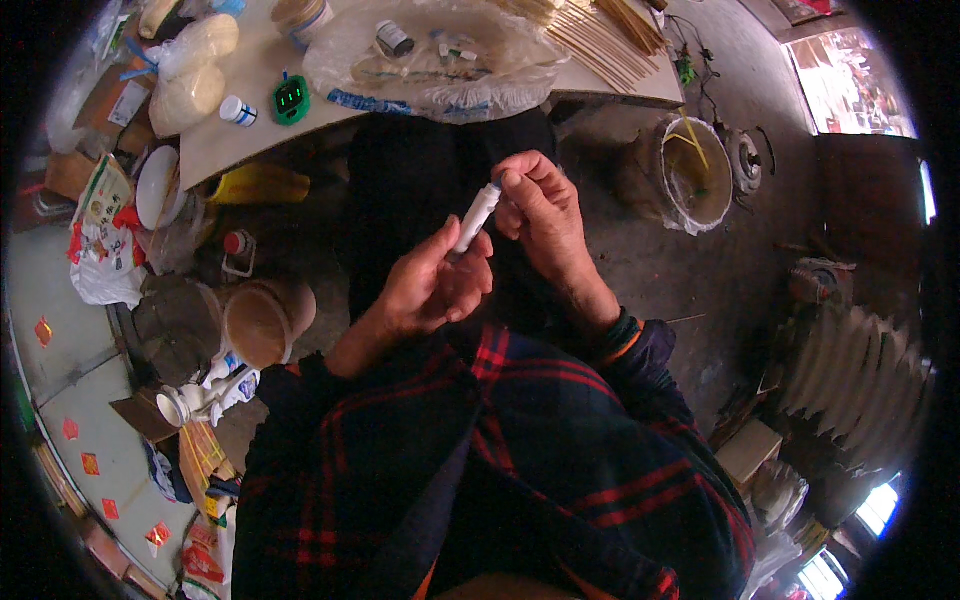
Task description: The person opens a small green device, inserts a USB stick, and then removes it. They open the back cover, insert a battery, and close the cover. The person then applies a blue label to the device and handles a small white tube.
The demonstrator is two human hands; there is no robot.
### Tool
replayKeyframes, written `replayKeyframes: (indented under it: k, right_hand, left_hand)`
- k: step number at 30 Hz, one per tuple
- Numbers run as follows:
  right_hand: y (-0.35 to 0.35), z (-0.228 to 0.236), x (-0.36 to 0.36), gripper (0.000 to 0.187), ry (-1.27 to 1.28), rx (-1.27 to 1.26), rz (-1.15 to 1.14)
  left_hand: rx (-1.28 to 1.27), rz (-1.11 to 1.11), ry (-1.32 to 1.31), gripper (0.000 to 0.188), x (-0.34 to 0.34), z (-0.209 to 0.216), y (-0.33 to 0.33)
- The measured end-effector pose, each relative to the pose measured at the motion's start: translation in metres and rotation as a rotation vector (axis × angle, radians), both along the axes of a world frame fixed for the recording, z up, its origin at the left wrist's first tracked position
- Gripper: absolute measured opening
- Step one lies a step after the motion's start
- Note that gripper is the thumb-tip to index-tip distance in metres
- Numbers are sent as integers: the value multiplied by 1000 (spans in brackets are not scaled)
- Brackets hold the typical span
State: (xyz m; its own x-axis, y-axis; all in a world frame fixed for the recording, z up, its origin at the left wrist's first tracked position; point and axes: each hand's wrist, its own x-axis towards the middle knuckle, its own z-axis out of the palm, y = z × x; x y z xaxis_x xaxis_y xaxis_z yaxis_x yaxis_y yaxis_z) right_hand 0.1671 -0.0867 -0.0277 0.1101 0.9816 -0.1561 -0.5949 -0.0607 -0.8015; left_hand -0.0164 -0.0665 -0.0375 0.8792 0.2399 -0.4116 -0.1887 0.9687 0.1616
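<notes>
A small, slim white tube (477, 220) is held at a slant over my lap, its upper end toward the right. My left hand (430, 283) is closed around its lower part, the thumb lying along the side. At the upper end, my right hand (548, 212) pinches the tip between thumb and forefinger. A small bluish bit shows there, but the fingertips hide most of it. Beyond my hands, a crumpled clear plastic bag (450, 95) lies on the table (240, 150), with a dark-bodied, white-capped bottle (394, 40) on it.
On the table are a green digital timer (291, 99), a small white bottle (238, 111) and thin wooden sticks (600, 45). A lined bucket (697, 175) stands on the floor to the right. Buckets (262, 322) and bags (105, 235) crowd the left.
</notes>
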Motion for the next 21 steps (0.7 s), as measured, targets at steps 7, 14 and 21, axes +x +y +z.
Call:
replayKeyframes:
  k: [7,14,21]
  right_hand:
    - [2,0,-2,15,-96,3,-11]
    - [4,-3,2,14,-203,-34,51]
    - [4,0,10,16,-219,-32,113]
  left_hand:
    - [-57,45,55,46,2,5,-4]
    - [-104,84,36,45,1,9,-6]
    - [39,119,27,45,-1,3,-2]
